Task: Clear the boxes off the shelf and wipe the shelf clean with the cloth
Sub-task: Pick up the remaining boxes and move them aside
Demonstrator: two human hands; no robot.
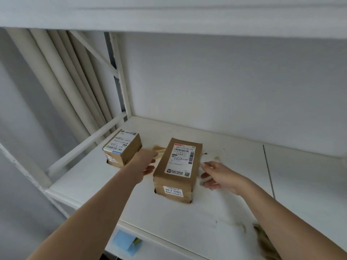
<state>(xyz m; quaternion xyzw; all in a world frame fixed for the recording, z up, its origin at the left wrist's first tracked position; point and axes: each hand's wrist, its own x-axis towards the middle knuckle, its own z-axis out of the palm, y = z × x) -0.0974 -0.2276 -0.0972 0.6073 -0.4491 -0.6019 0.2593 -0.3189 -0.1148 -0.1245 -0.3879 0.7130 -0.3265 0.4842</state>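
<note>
While both arms reach over the shelf's (216,212) front edge, the big box (178,169) stands mid-shelf between them. Left hand (145,164) and right hand (218,177) flank it, fingers spread, grasping nothing. A small box (123,148) sits near the left edge.

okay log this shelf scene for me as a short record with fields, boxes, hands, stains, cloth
boxes: two on the shelf; small box at back left, long box in the middle
left hand: open, at the long box's left side
right hand: open, just right of the long box, contact unclear
stains: brown marks behind the boxes
cloth: light blue item on the level below, possibly the cloth
</note>
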